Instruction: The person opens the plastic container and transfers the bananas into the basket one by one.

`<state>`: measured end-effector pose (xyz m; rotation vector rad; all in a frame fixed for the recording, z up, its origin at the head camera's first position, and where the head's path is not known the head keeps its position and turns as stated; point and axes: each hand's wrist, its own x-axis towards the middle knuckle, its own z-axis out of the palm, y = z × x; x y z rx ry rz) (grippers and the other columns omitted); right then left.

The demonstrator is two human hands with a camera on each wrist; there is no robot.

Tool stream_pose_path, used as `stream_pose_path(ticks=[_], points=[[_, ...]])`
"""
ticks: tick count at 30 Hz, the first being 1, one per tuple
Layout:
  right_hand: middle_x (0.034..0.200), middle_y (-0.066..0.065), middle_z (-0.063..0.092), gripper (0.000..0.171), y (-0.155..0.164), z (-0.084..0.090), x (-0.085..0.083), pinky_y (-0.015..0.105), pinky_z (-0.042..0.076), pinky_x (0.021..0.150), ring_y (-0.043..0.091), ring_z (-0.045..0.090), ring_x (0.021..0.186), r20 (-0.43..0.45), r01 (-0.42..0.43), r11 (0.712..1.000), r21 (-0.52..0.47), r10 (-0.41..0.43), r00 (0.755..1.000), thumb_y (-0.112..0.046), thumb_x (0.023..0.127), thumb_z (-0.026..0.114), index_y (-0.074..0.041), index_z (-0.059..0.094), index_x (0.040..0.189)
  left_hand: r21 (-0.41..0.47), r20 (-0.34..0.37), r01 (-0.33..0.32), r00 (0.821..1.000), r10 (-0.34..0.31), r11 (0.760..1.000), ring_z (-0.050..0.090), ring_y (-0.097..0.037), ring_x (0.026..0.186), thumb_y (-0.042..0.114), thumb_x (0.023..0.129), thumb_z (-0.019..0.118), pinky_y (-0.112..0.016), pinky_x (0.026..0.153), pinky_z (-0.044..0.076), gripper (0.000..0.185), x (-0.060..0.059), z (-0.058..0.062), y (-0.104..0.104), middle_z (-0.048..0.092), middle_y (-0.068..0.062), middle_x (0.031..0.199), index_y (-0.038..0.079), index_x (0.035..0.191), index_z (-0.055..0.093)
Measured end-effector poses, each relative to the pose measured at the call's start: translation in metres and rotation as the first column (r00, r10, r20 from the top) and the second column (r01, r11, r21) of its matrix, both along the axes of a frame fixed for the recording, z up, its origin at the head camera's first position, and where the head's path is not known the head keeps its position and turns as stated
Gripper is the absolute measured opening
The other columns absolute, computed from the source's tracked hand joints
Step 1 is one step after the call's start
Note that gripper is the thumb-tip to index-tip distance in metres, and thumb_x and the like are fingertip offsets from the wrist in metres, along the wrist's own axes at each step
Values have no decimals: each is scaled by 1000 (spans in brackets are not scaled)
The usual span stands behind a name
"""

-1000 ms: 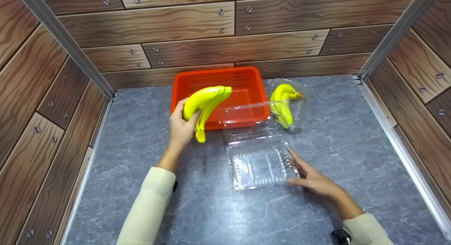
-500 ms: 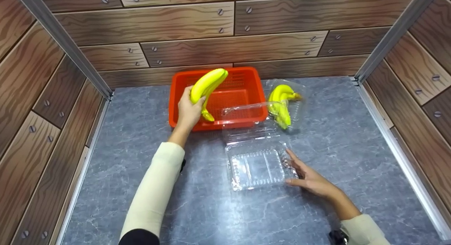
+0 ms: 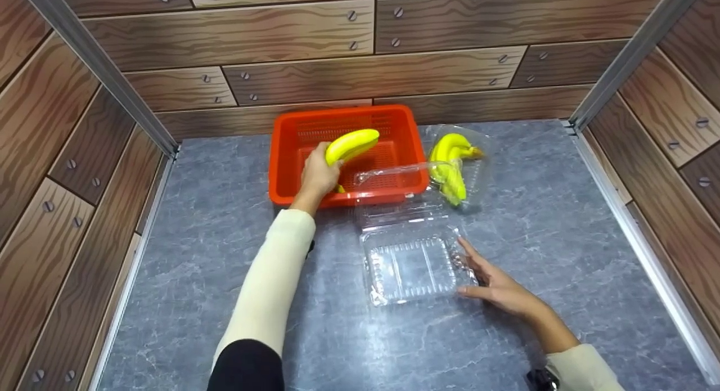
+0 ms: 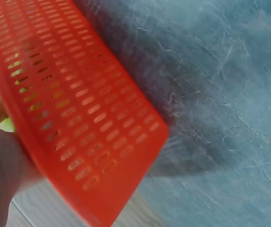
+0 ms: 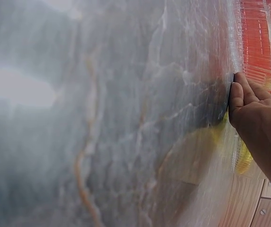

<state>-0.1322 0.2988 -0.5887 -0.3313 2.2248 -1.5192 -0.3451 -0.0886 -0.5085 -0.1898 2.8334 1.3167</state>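
Nearest me, my right hand lies with straight fingers against the right side of the clear clamshell box, a ribbed, thin plastic tray whose hinged lid stands open behind it. Both rest on the grey marbled tabletop. Farther out, my left hand wraps around a smooth yellow banana bunch, held over the red perforated basket; its long axis runs from lower left to upper right, tips pointing right and away. Just right of the basket, another banana bunch sits in a second clear box. Wood-grain panel walls studded with screws enclose the space.
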Motion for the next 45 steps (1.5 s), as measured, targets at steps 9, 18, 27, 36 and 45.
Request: stream_pose_path(ticks=[9,18,27,36,45], points=[[177,29,11,108,2,2,1,61,12,129,52,18,163,-1,4,1000,7,-4,1000,-17,97,76,-22,0,174,-135,133,41,991,-23,990,64,-30,128,19,103,67,-47,114,50,48,-12,0,9,67,-12,138,19,149,55],[176,31,11,107,0,3,2,63,12,129,53,17,162,-3,-1,1000,9,1,1000,-18,98,75,-22,-1,174,-166,192,101,979,-68,981,62,-29,129,11,91,66,-49,108,52,67,-55,-58,1,67,-10,140,25,155,51],[176,31,10,105,0,2,2,64,12,129,54,18,162,-8,1,1000,12,-1,1000,-19,99,74,-21,0,174,-207,146,107,986,-77,972,65,-29,125,22,90,76,-51,108,51,61,-55,-63,-3,70,-5,139,29,149,59],[177,30,10,106,1,0,2,66,13,129,54,17,162,7,9,1000,16,-9,1000,-20,98,75,-24,1,174,-152,-26,11,1000,-15,988,65,-35,130,22,98,72,-51,112,52,51,9,2,1,68,-16,138,12,147,61],[177,29,7,106,1,-1,1,68,12,129,55,16,162,-5,3,1000,4,-3,1000,-19,99,74,-24,0,174,-225,-563,-29,820,-106,974,71,-35,94,21,103,65,-49,86,59,19,72,-17,-13,75,-13,100,7,110,77]])
